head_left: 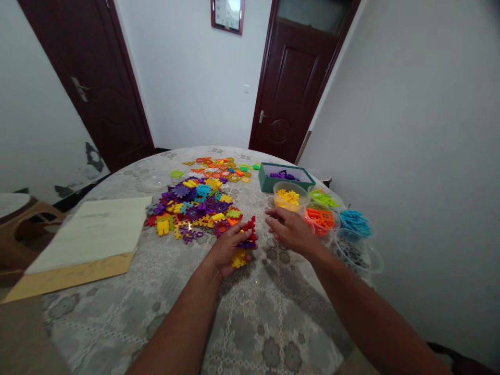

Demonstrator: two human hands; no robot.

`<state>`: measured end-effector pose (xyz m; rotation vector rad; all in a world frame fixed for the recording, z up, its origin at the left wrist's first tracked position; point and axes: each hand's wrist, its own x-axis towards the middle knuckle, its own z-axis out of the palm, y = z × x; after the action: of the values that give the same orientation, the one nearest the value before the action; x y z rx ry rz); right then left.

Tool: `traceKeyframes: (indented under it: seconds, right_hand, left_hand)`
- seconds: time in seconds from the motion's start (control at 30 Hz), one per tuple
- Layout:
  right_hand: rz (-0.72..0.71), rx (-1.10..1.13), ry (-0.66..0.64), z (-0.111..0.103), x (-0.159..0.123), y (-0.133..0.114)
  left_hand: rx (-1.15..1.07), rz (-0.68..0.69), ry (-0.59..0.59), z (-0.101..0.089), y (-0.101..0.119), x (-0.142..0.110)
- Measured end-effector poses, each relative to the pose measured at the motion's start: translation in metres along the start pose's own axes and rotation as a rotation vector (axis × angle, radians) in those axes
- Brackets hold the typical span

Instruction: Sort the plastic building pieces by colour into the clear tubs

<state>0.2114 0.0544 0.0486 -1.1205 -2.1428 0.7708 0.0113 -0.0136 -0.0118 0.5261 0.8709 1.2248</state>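
bare hands and bare forearms

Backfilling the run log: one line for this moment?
left hand: holds red, purple and yellow pieces | right hand: no piece visible | loose pile: beyond left hand

The walls are being lit dimly. Glare is being thrown back by the framed picture at twelve o'clock. A soft shadow is being cast on the tablecloth at five. Doors at ten and one are being tilted by wide-angle distortion. Plastic pieces at six are being softened by blur.
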Motion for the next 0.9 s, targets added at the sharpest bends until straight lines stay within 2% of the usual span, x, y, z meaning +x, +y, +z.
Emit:
traceKeyframes:
  seconds: [0.13, 0.27, 0.33, 0.4, 0.5, 0.57, 0.63, 0.77, 0.9]
  right_hand:
    - [0.000, 0.071, -0.024, 0.030, 0.003, -0.010]
    - [0.099, 0.222, 0.009, 0.032, 0.004, -0.011]
    - [0.162, 0.293, 0.091, 0.019, 0.002, -0.008]
    - [0.161, 0.275, 0.248, -0.001, -0.002, -0.002]
    - [0.104, 0.045, 0.489, -0.035, -0.008, 0.016]
    - [0.091, -0.137, 0.547, -0.052, -0.012, 0.031]
    - [0.087, -0.271, 0.538, -0.058, -0.014, 0.045]
    - [0.031, -0.389, 0.518, -0.046, -0.018, 0.058]
    - [-0.062, -0.361, 0.466, -0.018, -0.021, 0.040]
  left_hand:
    - [0.080, -0.002, -0.031, 0.000, 0.000, 0.000]
    - [0.109, -0.012, -0.006, 0.001, 0.001, 0.000]
    - [0.089, -0.018, 0.017, 0.001, 0.001, 0.001]
    - [0.029, -0.022, 0.047, 0.000, 0.002, 0.002]
    - [-0.099, -0.032, 0.110, -0.003, 0.003, 0.005]
    - [-0.160, -0.043, 0.149, -0.004, 0.005, 0.008]
    - [-0.208, -0.049, 0.163, -0.004, 0.007, 0.009]
    - [-0.283, -0.050, 0.146, -0.003, 0.010, 0.007]
    - [-0.299, -0.063, 0.128, -0.004, 0.009, 0.006]
